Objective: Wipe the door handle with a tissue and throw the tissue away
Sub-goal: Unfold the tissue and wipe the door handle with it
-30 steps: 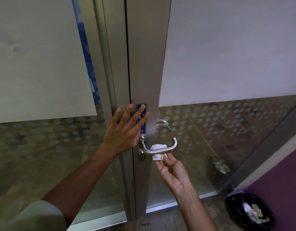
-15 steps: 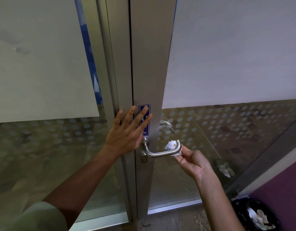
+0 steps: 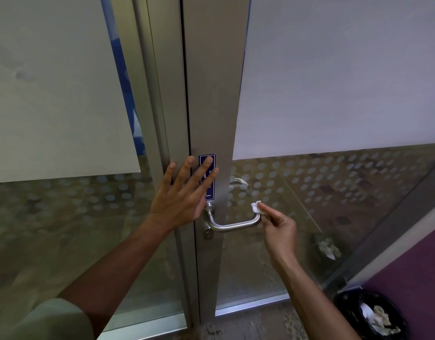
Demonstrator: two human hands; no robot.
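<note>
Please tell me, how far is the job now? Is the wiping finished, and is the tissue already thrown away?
Not finished. In hand: the right hand pinches the tissue at the outer end of the door handle, while the left hand lies flat on the door frame. Whether the whole handle is clean cannot be judged. Left: dropping the tissue into the black bin at lower right.

brushed metal door handle (image 3: 236, 225), crumpled paper tissue (image 3: 256, 207)

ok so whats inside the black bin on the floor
The black bin holds crumpled white tissues lying on its dark liner. Only the top layer shows; anything beneath them, and the part past the picture's edge, is hidden.
</note>
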